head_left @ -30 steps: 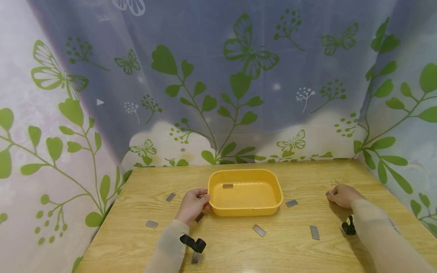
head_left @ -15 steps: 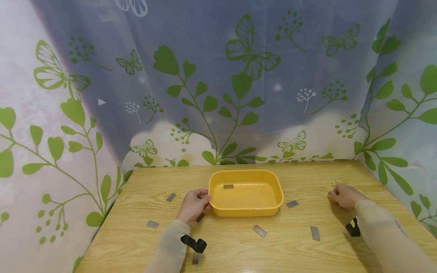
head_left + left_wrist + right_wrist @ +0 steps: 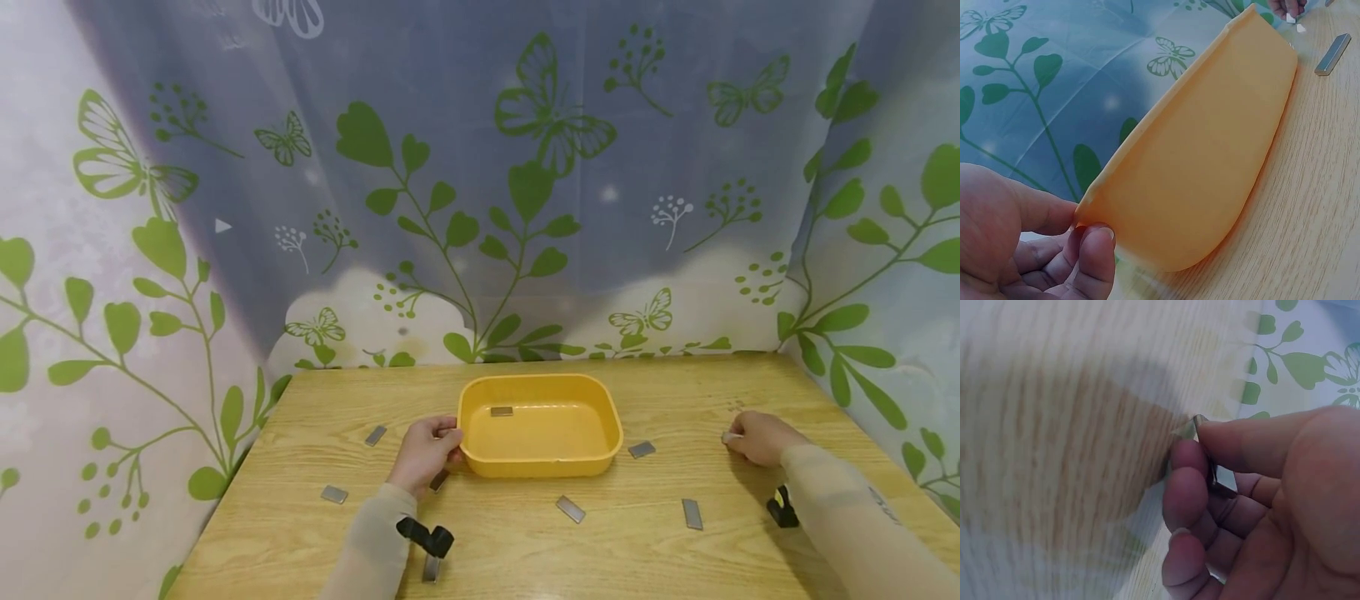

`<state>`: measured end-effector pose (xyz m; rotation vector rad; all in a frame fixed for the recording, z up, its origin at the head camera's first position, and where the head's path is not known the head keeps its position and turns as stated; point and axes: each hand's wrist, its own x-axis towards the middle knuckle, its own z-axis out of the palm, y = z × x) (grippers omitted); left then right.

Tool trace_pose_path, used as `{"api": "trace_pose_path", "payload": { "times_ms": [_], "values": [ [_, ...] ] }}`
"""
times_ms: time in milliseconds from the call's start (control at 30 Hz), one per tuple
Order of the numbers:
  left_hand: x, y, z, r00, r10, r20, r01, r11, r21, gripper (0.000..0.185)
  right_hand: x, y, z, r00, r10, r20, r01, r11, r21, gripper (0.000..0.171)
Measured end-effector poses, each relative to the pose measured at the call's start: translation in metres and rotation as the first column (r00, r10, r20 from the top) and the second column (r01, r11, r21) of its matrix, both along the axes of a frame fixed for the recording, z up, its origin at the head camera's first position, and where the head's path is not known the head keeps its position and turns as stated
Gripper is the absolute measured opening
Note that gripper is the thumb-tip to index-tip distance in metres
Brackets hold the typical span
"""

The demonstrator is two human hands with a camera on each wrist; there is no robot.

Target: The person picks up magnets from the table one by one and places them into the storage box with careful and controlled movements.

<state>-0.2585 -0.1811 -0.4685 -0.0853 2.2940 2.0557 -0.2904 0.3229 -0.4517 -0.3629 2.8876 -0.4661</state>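
Since a second ago our right hand [image 3: 753, 437] has slid slightly nearer along the surface [image 3: 525, 542], pinching a metal plate [image 3: 1213, 464] between thumb and fingers. Our left hand [image 3: 427, 450] has not shifted: it grips the left rim of the yellow tray [image 3: 577, 462]. We judge the work barely begun: one plate [image 3: 501, 411] lies in the tray, while seven others, such as one [image 3: 570, 508] near the tray's front, lie scattered around.

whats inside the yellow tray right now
One small grey metal piece lies on the floor of the yellow tray, near its far left corner. The rest of the floor shows bare. The near wall hides a thin strip of floor just behind it.
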Motion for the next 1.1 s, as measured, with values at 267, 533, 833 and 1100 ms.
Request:
{"api": "trace_pose_path", "payload": {
  "times_ms": [267,533,833,1100],
  "values": [
    [0.002,0.0007,0.0027,1.0,-0.01,-0.001,0.01,1.0,-0.006,0.032,0.0034,0.0001,0.0011,0.999,-0.031,-0.036,0.031,0.999,0.008,0.015],
    [0.0013,0.0009,0.0011,1.0,-0.004,0.017,0.003,1.0,0.0,0.03,0.0031,0.0016,-0.0027,0.998,-0.049,-0.045,0.05,0.999,0.01,0.013],
    [0.0028,0.0008,0.0035,1.0,0.005,0.005,-0.005,1.0,0.002,0.031,0.0006,0.0026,-0.0046,0.997,-0.066,-0.04,0.067,0.997,0.031,0.015],
    [0.0012,0.0,0.0004,1.0,0.003,-0.002,-0.003,1.0,-0.017,0.031,0.0032,0.0018,-0.0064,0.988,-0.034,-0.148,0.043,0.997,0.058,0.016]
  ]
}}
